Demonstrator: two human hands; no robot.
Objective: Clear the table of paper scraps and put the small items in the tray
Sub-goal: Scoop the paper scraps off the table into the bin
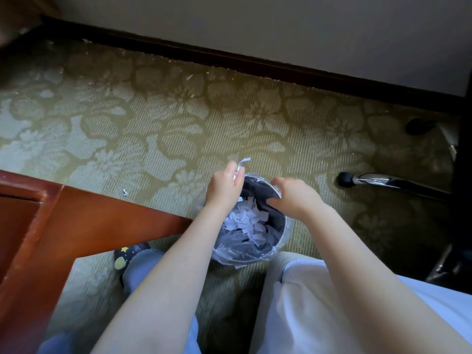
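Centre of frame: a round bin point(281, 227) with a clear plastic liner point(224, 254) stands on the patterned carpet point(178, 123). Contents: a heap of white paper scraps point(245, 221) over something dark (cannot tell what).

Your left hand point(224, 185) is above the bin's upper-left rim, fingers clenched round a few paper strips point(241, 163) that stick out on top. Your right hand point(293, 198) grasps the upper-right rim, fingers hooked inside over the liner.

One stray scrap point(125, 192) lies on the carpet left of the bin, near the table corner point(76, 215) at frame left.
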